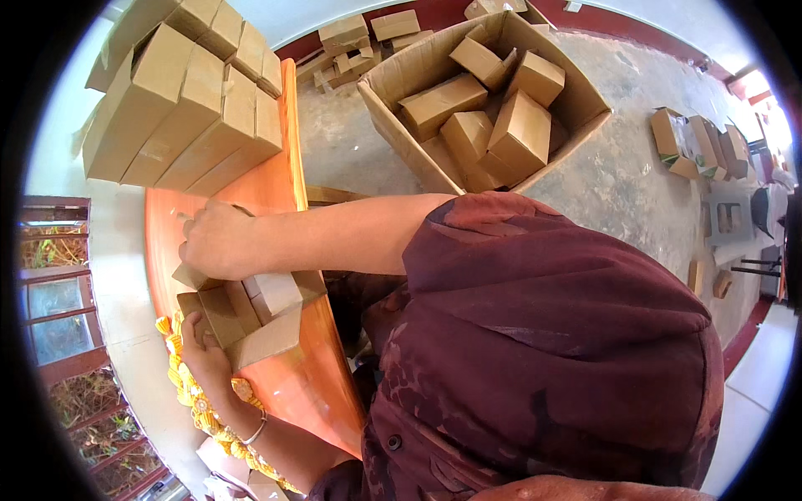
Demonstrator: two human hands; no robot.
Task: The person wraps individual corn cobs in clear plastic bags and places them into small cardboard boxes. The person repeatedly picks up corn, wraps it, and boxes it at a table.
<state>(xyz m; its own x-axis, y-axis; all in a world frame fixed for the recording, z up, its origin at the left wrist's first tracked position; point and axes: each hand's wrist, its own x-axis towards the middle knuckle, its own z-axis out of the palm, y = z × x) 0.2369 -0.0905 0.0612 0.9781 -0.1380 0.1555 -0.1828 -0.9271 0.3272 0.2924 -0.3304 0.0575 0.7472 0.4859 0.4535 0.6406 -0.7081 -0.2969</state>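
Note:
An open cardboard box (pixel 266 341) lies on the orange wooden table (pixel 313 376), its flaps spread and a pale white block or inner piece (pixel 276 293) at its upper side. My left hand (pixel 207 357), with a bracelet at the wrist, is at the lower left side of this box, its fingers bent over a flap edge. My right hand (pixel 219 241) is curled just above the box's upper flap. A small pale bit shows by its fingertips; whether it is held cannot be made out, as the back of the hand hides the palm.
Closed cardboard boxes (pixel 207 113) are stacked at the table's upper end. Yellow lumpy pieces, like corn cobs (pixel 200 407), line the wall-side edge. A large carton (pixel 401 147) holding several small boxes stands on the floor. More boxes (pixel 673 141) and a grey plastic stool (pixel 727 216) are at far right.

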